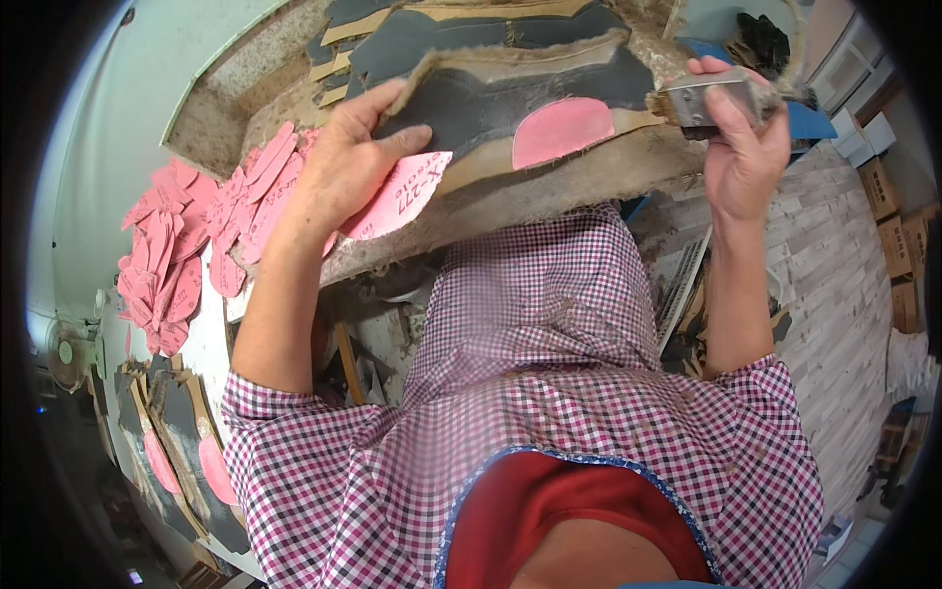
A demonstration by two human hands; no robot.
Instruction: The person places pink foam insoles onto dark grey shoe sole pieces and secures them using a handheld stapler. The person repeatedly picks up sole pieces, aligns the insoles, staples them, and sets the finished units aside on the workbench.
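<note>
My left hand (343,162) is closed on the left end of a dark grey shoe upper piece (456,113) with tan fuzzy edging, its thumb lying on top. A pink half-round stiffener piece (402,196) sticks out from beneath that hand; whether the fingers grip it too is hidden. One pink patch (564,135) lies flat on the upper's lower right part. At the upper's right end, my right hand (751,147) grips a wide brush with a metal band (721,98). Its short bristles point left, close to the upper's edge.
A glue-crusted board (589,187) with a raised side wall (211,108) carries more stacked uppers (461,34) at the back. Loose pink pieces (162,265) are heaped on the left. Uppers with pink patches (182,447) lie at lower left. Cardboard boxes (893,245) stand on the right.
</note>
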